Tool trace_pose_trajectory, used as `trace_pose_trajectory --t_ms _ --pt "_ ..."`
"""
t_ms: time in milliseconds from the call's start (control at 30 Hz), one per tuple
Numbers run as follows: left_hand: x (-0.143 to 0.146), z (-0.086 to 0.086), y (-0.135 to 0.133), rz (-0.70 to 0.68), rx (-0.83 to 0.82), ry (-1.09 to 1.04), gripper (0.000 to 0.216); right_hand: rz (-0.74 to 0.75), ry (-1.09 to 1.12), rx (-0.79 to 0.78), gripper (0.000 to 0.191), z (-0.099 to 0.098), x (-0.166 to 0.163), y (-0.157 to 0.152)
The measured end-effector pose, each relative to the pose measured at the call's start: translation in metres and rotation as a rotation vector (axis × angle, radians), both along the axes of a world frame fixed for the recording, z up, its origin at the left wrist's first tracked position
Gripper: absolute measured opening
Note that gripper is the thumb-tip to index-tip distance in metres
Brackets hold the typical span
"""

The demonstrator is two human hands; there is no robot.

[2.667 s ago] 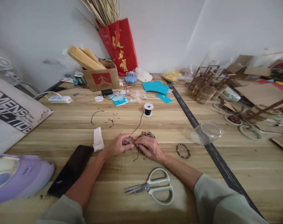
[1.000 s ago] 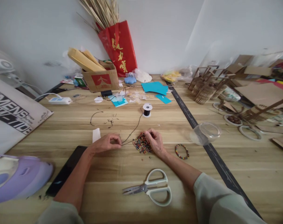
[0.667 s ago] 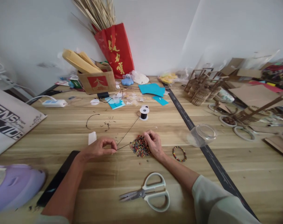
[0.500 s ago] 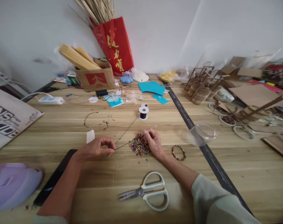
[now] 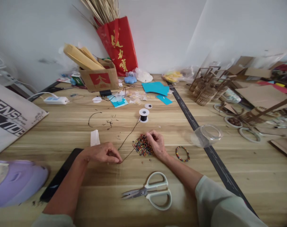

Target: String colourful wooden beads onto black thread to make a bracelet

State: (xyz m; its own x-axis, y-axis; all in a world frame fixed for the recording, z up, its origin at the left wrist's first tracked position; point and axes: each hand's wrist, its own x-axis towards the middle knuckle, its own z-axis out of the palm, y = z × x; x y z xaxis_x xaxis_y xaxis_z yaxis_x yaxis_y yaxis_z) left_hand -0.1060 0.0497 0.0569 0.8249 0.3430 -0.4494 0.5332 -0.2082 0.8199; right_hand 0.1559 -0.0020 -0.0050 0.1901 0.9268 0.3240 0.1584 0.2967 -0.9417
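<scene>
Thin black cord point(image 5: 128, 137) runs slackly from a white spool point(image 5: 144, 112) down to my left hand point(image 5: 107, 154), whose thumb and fingers pinch it low over the table. From there the cord goes up to the left edge of a pile of small multicoloured beads point(image 5: 142, 145), where I lose sight of it. My right hand point(image 5: 157, 145) rests at the pile's right side, fingertips pinched together at its upper edge; what they hold is hidden. To its right lies a beaded bracelet point(image 5: 182, 154). Nearer me are scissors point(image 5: 145, 191) with pale green handles, blades slightly apart.
A clear plastic jar point(image 5: 206, 136) lies right of the bracelet. At left are a dark phone point(image 5: 62, 175), a purple device point(image 5: 17, 183) and a white paper piece point(image 5: 94, 137). Cord snippets point(image 5: 109, 124), blue cards point(image 5: 155, 88), a cardboard box point(image 5: 99, 78) and small woven baskets point(image 5: 202, 90) stand farther back.
My left hand has moved down and slightly right with the cord, and the stretch from the spool has gone from taut to slack. My right hand stays at the beads. The view has shifted slightly.
</scene>
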Motion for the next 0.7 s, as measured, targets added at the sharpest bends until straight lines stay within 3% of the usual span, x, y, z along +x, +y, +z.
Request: trace_pose_trajectory --t_ms 167,333,433,567,700 --pt "0.001 0.008 -0.002 0.017 0.082 -0.052 0.026 0.036 -0.074 0.035 0.039 0.007 -0.005 -0.008" --pt "0.017 0.005 -0.007 0.316 0.118 -0.255 0.027 0.135 -0.236 0.159 0.039 0.019 -0.011 -0.017" --pt "0.033 -0.006 -0.012 0.428 0.031 -0.388 0.033 0.226 -0.348 0.236 0.035 0.023 -0.014 -0.021" --pt "0.05 -0.025 -0.016 0.396 -0.217 -0.517 0.046 0.303 -0.465 0.278 0.03 0.024 -0.015 -0.024" --pt "0.053 -0.03 -0.016 0.34 -0.251 -0.493 0.037 0.294 -0.513 0.265 0.031 0.03 -0.015 -0.024"
